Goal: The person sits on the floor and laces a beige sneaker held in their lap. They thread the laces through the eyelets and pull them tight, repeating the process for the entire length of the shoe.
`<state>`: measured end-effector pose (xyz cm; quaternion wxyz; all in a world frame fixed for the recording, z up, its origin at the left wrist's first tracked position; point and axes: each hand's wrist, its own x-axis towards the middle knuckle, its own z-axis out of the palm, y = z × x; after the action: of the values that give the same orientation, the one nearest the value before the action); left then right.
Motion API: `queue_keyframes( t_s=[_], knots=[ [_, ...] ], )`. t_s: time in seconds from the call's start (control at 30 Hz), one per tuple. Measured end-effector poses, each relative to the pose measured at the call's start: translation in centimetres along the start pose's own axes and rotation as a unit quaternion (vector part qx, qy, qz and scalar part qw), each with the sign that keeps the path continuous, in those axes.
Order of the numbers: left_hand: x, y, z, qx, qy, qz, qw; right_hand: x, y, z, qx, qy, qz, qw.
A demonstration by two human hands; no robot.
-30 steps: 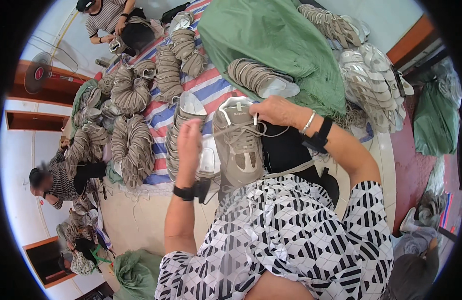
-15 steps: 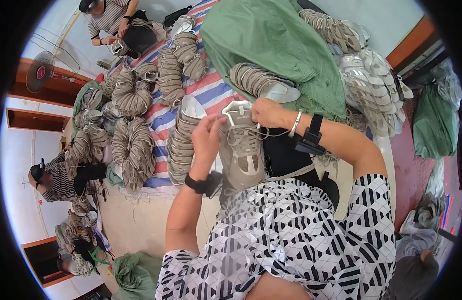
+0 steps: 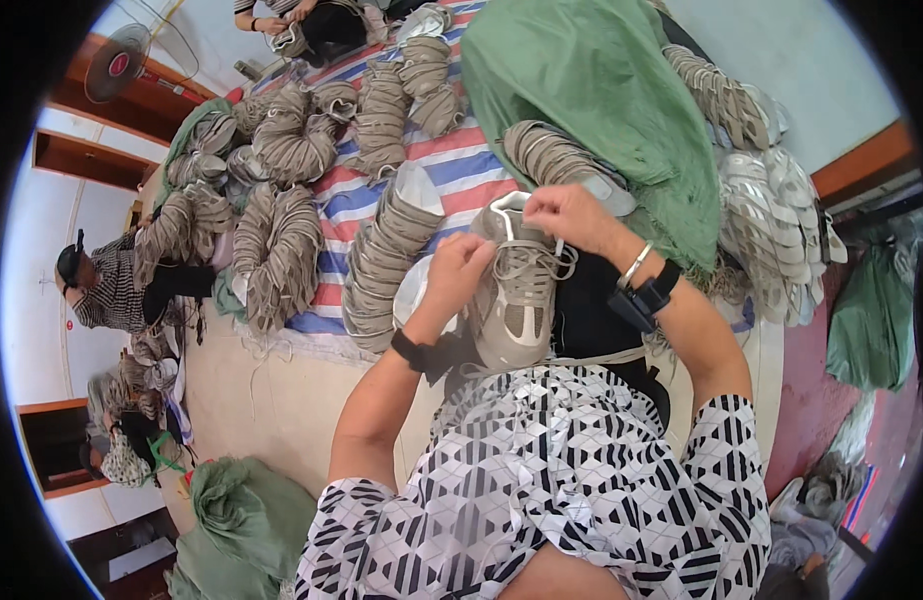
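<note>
A beige-and-grey shoe upper (image 3: 516, 310) with a pale lining stands in front of my body, its collar pointing away from me. A thin beige shoelace (image 3: 529, 262) crosses its front and makes loops on the right side. My left hand (image 3: 455, 278) is closed in a pinch at the left of the collar, on the shoelace. At the right of the collar my right hand (image 3: 573, 222) is closed too, its fingertips pinching the shoelace. The exact grip of both hands is partly hidden by the fingers.
Left of the shoe upper lies a nested stack of shoe uppers (image 3: 389, 262). More stacked uppers (image 3: 276, 255) cover the striped sheet (image 3: 466, 185). A green tarp (image 3: 591, 90) lies ahead, green sacks (image 3: 241, 525) at lower left. Other people (image 3: 106, 280) sit further left; a fan (image 3: 118, 63) stands behind.
The view has shifted, so the surroundings sit lower and to the right. Lace loops now lie over the upper's front, where a loose strand ran to the right before. Both hands remain by the collar.
</note>
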<state>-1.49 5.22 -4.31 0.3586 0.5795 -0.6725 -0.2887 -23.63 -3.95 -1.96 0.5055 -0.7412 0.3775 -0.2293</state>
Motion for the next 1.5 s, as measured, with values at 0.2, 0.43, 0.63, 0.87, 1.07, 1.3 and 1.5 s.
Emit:
queue_keyframes(
  t_s=[0.2, 0.43, 0.63, 0.87, 1.07, 1.3, 1.5],
  knots=[
    [0.8, 0.3, -0.6, -0.07, -0.029, -0.066, 0.995, 0.1, 0.3, 2.6, 0.048, -0.018, -0.032, 0.998],
    [0.7, 0.2, 0.3, -0.101, 0.005, -0.077, 0.992, -0.1, 1.1, 2.9, 0.034, 0.004, -0.053, 0.998],
    [1.3, 3.7, -0.4, 0.337, 0.057, 0.166, 0.925, -0.5, 0.7, 3.2, 0.01, 0.013, -0.116, 0.993],
    [3.8, -0.2, -1.7, -0.184, -0.154, -0.179, 0.954, 0.4, 1.9, 3.7, 0.039, 0.014, -0.043, 0.998],
    [3.2, 0.0, 0.1, -0.186, -0.131, -0.2, 0.953, 0.2, 0.6, 3.4, -0.096, 0.03, -0.042, 0.994],
    [2.7, -0.8, -1.9, -0.236, -0.181, -0.209, 0.932, -0.8, 2.2, -0.1, -0.274, 0.085, -0.078, 0.955],
    [2.5, -0.4, -0.6, -0.234, -0.164, -0.191, 0.939, -4.0, 7.1, -3.3, -0.348, 0.173, 0.052, 0.92]
  ],
)
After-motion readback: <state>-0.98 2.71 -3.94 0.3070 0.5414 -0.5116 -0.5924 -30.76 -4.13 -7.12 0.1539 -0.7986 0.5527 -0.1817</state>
